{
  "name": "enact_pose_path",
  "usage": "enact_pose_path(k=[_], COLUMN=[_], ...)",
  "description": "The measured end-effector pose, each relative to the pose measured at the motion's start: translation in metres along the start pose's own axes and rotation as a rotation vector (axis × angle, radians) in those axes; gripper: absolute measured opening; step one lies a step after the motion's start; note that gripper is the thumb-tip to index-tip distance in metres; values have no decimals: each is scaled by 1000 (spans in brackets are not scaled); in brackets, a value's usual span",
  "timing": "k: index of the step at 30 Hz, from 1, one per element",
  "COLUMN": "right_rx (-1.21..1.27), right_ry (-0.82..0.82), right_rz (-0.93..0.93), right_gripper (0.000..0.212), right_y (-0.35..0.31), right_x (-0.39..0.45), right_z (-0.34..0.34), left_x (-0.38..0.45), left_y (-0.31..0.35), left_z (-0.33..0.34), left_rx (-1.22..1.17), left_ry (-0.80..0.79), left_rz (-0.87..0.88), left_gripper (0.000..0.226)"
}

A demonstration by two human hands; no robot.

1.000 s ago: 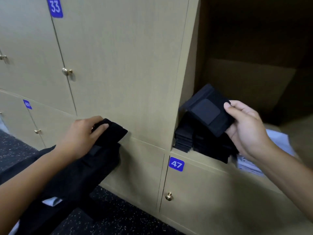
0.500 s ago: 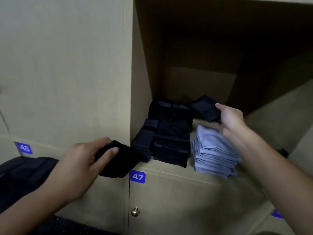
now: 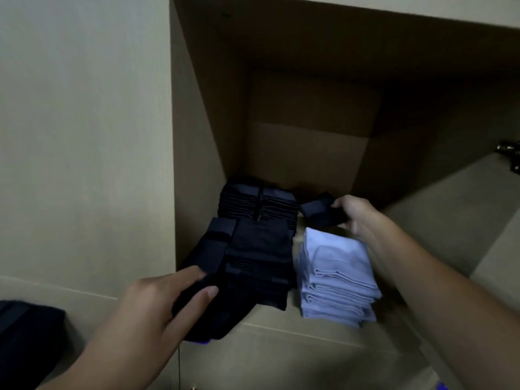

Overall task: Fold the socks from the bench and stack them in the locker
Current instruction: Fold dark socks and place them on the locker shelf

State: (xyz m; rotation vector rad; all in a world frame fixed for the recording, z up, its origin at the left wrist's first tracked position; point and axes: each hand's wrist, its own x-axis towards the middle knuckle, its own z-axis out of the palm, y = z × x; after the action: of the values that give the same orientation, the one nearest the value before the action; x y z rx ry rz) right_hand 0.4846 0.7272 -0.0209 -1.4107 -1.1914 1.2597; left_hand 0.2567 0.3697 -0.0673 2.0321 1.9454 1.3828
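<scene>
- Nearest the camera, the left hand [image 3: 149, 308] gripped a folded black sock [image 3: 209, 313], index finger along its upper edge and another finger laid over its top, the bundle hanging over the front lip of the open locker [image 3: 323, 337]
- At the lower left edge lay a heap of dark fabric [image 3: 26, 333], apart from the hand and outside the locker
- Just past the held sock, at the front left of the locker floor, stood a front pile of black socks [image 3: 259, 263]; a flatter dark folded piece [image 3: 215, 246] leaned against its left side, close to the locker's left wall
- Beside that pile on the right, near but not clearly touching, stood a stack of light blue folded socks [image 3: 337, 274] at the front of the shelf
- The right forearm passed over the right side of the blue stack, and the right hand [image 3: 357, 218] reached behind it
- That hand pinched a second folded black sock [image 3: 320, 211], thumb on top and fingers curled beneath, held low behind the blue stack; whether it touched the floor could not be told
- Furthest back on the left stood a rear pile of black socks [image 3: 257, 204], just left of the pinched sock
- A dark metal fitting [image 3: 510, 154] showed at the far right edge, blurred
</scene>
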Motion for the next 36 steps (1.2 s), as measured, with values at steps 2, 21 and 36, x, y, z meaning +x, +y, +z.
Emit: enact_pose_path(k=[2,21,36], right_rx=[-65,-315,-413], right_ry=[-16,-197,-290], right_rz=[29,240,273], right_gripper=[20,28,21], right_y=[1,25,25], right_x=[11,40,36], right_z=[0,-12,-12], left_x=[3,11,8], left_y=[0,1,3], left_z=[4,11,7], left_rx=[-10,-8,-14], left_ry=[4,-71,-73], left_rz=[15,25,9], left_gripper=[35,13,16])
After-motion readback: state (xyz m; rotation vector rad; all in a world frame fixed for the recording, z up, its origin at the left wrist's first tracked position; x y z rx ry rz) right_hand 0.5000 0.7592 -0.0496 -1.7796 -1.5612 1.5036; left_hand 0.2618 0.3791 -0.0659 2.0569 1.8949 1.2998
